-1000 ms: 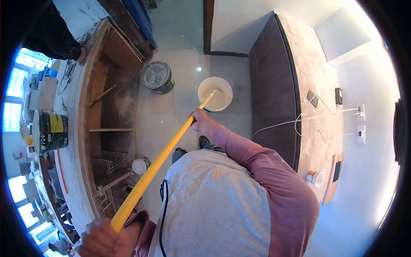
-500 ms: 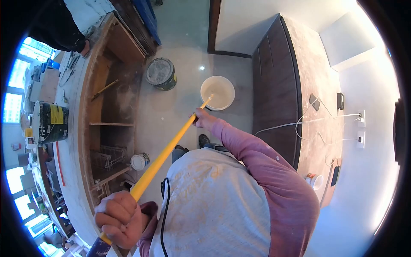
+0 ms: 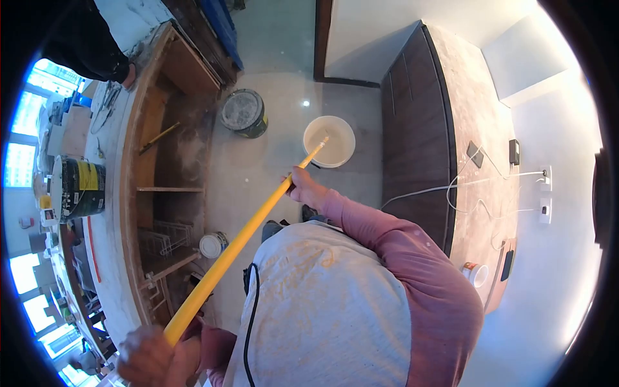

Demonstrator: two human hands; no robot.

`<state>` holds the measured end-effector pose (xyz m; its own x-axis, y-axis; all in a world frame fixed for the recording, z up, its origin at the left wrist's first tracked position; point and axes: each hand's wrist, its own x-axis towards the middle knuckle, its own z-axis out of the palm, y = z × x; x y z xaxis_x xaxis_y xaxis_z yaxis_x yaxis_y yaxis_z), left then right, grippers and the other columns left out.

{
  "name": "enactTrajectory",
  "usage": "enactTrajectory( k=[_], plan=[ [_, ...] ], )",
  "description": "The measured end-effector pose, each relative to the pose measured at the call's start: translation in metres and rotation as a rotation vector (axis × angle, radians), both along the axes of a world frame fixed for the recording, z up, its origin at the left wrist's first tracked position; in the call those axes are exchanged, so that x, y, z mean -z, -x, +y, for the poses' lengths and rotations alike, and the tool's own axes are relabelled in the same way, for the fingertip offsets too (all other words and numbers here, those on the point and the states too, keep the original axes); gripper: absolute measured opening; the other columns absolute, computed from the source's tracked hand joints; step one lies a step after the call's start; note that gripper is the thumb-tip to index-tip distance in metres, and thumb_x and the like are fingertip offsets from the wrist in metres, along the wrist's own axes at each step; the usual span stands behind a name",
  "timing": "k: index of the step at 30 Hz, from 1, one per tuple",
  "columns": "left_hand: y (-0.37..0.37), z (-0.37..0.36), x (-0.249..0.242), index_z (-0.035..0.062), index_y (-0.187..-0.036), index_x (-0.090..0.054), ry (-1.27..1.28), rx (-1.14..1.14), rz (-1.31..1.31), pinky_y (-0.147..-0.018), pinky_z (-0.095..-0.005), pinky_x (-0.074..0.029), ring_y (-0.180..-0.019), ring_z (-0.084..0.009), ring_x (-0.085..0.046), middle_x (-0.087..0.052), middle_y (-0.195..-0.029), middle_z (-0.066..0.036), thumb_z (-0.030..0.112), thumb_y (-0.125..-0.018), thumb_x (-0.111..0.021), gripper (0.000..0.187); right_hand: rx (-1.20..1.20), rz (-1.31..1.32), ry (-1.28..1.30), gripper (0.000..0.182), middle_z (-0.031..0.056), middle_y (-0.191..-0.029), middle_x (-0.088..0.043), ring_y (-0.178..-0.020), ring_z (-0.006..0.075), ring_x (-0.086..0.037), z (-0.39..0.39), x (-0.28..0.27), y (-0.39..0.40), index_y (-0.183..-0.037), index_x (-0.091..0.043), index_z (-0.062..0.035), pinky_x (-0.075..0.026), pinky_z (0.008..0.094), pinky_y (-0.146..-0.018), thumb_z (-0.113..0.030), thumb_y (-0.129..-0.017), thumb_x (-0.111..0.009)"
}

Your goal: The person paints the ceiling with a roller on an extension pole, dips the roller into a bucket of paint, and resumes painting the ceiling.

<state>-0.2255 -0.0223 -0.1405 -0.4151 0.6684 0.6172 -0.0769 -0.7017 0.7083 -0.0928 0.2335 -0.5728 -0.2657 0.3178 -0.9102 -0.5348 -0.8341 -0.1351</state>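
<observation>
Head view: smooth, round yellow pole (image 3: 235, 245) is gripped nearest the camera by the left hand (image 3: 151, 356), closed in a blurry fist. Farther up the shaft, it is wrapped by the curled fingers of the right hand (image 3: 302, 185). Just beyond that grip, pole's far end is held inside round, whitish bucket (image 3: 347, 140). Up-left of it, dusty-lidded dark tub (image 3: 242, 111) is seen on shiny floor (image 3: 280, 93).

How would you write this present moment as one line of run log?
left hand: grips yellow pole | right hand: grips it nearer white bucket | pole's far end: inside white bucket | dark bucket: on floor
</observation>
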Motion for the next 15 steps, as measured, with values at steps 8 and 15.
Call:
enactTrajectory(
  k=[8,15],
  plan=[
    [-0.011,0.028,0.058,0.0155,-0.071,-0.040,0.117,0.106,0.050,-0.049,-0.0258,-0.026,-0.047,-0.0074,-0.028,-0.039,-0.057,0.002,0.029,-0.101,-0.053,0.036,-0.075,-0.101,0.012,0.034,0.0084,-0.103,-0.053,-0.078,0.0237,-0.063,0.024,0.086,-0.011,-0.121,-0.044,-0.0101,-0.058,0.0410,-0.068,-0.039,-0.103,-0.043],
    [-0.012,0.020,0.047,0.0160,-0.071,-0.039,0.214,0.024,0.016,-0.050,-0.0259,-0.026,-0.047,-0.0067,-0.029,-0.040,-0.058,0.001,0.028,-0.102,-0.051,0.036,-0.131,-0.073,0.041,0.034,0.0081,-0.097,-0.054,-0.075,0.0234,-0.064,0.012,0.075,-0.005,-0.117,-0.044,-0.0091,-0.059,0.0405,-0.065,-0.040,-0.103,-0.042]
  ],
)
